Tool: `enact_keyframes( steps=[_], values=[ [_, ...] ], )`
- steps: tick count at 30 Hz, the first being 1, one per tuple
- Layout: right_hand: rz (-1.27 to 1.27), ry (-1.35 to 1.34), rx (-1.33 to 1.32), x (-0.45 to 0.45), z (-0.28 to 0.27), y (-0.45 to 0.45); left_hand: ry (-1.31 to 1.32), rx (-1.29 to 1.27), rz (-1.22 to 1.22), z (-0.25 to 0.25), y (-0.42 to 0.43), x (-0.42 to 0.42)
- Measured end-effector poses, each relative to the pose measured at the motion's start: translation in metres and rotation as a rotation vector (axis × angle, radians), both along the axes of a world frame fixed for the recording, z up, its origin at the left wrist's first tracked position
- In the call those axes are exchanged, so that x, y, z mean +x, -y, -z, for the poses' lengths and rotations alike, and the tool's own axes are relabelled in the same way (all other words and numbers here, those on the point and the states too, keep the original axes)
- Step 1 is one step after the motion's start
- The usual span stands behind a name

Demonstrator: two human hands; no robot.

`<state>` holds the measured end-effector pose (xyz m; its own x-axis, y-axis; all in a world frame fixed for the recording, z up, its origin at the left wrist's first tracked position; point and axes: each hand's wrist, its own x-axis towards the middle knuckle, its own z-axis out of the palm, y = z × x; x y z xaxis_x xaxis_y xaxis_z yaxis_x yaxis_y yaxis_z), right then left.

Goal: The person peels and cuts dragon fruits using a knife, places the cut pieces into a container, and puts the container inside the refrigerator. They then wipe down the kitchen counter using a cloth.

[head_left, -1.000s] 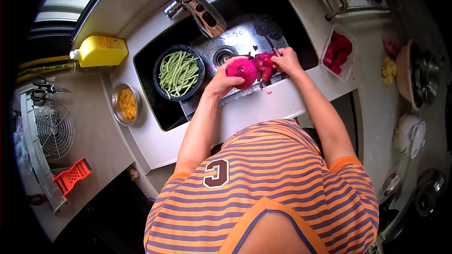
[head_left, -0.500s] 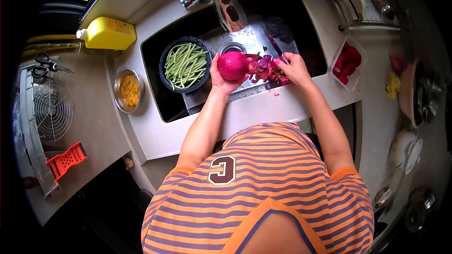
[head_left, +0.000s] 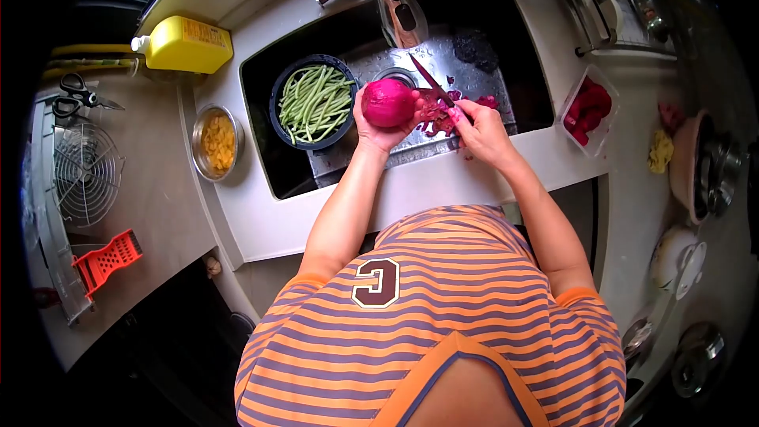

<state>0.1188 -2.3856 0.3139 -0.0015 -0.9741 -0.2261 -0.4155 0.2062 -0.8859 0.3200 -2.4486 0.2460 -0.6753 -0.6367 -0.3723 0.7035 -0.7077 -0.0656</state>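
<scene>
My left hand is closed around a round, bright magenta beetroot above the sink. Its surface looks smooth and mostly peeled. In my right hand is a knife, its dark narrow blade pointing up and to the left, a little apart from the beetroot. Dark purple-red peelings lie below and between my hands on the metal sink tray. To the left of the beetroot, a black round colander holds green beans.
The faucet hangs over the sink. A metal bowl of orange-yellow pieces and a yellow bottle stand left. Scissors, a wire rack and an orange grater lie farther left. Right sits a plastic box with red pieces.
The knife has swung up, its blade now raised between my hands. My right hand has turned and shifted slightly left. The beetroot stays in my left hand.
</scene>
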Motion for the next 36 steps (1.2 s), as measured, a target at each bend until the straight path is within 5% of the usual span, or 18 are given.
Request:
enact_keyframes(
  steps=[8,18,28,36],
  values=[
    [-0.009,-0.084,-0.098,0.008,-0.007,-0.002,-0.023,-0.035,-0.072,-0.01,-0.002,-0.01],
    [-0.068,-0.324,-0.31,0.022,-0.007,-0.012,0.471,0.003,-0.103,-0.022,0.002,-0.03],
    [-0.13,-0.53,-0.139,0.035,0.006,-0.004,0.482,-0.196,-0.123,-0.018,0.006,-0.045],
    [-0.163,-0.584,-0.039,0.037,0.008,0.004,0.319,-0.072,-0.116,-0.021,0.01,-0.051]
  ],
)
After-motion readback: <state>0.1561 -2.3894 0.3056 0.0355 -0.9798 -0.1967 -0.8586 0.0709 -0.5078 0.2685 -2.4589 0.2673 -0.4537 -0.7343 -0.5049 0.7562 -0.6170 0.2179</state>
